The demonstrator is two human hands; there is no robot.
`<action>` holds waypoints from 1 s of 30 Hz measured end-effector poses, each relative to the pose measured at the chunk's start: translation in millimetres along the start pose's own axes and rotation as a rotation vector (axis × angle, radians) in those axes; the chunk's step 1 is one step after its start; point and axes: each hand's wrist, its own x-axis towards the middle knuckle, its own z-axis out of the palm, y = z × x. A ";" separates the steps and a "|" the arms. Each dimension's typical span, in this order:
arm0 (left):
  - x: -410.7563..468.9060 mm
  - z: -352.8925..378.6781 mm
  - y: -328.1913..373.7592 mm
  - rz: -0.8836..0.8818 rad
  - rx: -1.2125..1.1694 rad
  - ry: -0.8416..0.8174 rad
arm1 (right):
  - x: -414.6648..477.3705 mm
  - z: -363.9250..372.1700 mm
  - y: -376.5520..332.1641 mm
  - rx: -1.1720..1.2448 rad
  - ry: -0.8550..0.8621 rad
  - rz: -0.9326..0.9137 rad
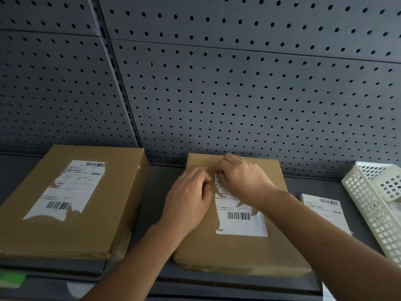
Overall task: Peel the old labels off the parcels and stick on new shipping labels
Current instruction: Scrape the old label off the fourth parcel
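Note:
A brown parcel (238, 250) lies on the dark shelf in the middle, bearing a torn white label (240, 220) with a barcode. My left hand (188, 196) rests on the parcel's left side, fingers curled at the label's torn upper edge. My right hand (240, 179) curls its fingers at the label's top, pinching the paper there. A second, larger brown parcel (71, 231) sits to the left with its own torn label (69, 190).
A stack of fresh white labels (325, 211) lies right of the middle parcel. A white perforated plastic basket (368, 205) stands at the far right. Grey pegboard (217, 83) forms the back wall. The shelf's front edge (217, 285) runs below the parcels.

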 end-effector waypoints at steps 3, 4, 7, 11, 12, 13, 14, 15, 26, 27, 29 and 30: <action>0.1 0.1 0.2 0.000 -0.001 -0.001 | -2.1 -3.1 0.1 0.025 -0.076 0.037; 0.2 -0.1 0.4 0.001 -0.004 -0.002 | -4.2 -5.1 0.2 0.063 -0.089 0.046; 0.6 0.0 0.0 0.004 -0.010 0.000 | -12.7 -11.9 1.6 0.217 -0.095 0.077; 0.7 0.1 0.1 -0.004 -0.019 0.004 | -22.2 -14.0 5.6 0.329 -0.056 0.106; 0.7 0.0 0.1 -0.006 -0.018 0.000 | -23.1 -13.6 6.1 0.345 -0.033 0.103; 0.8 0.0 0.1 -0.007 -0.016 -0.002 | -23.1 -13.0 6.6 0.359 -0.014 0.105; 0.6 -0.1 -0.1 -0.007 -0.013 -0.005 | -22.9 -12.4 6.9 0.368 -0.003 0.116; 0.6 -0.1 -0.1 -0.007 -0.013 -0.006 | -22.4 -11.5 7.6 0.375 0.000 0.129; 0.7 0.8 0.3 -0.011 -0.026 0.002 | -31.0 -10.4 6.3 0.294 0.017 0.078; 0.6 0.7 0.5 -0.006 -0.025 0.008 | -35.7 -13.5 7.0 0.317 0.010 0.076; 0.8 0.7 0.4 0.007 -0.022 0.019 | -45.5 -20.7 8.3 0.368 -0.017 0.095; 0.6 0.7 0.3 0.011 -0.018 0.020 | -50.3 -24.8 8.2 0.398 -0.035 0.117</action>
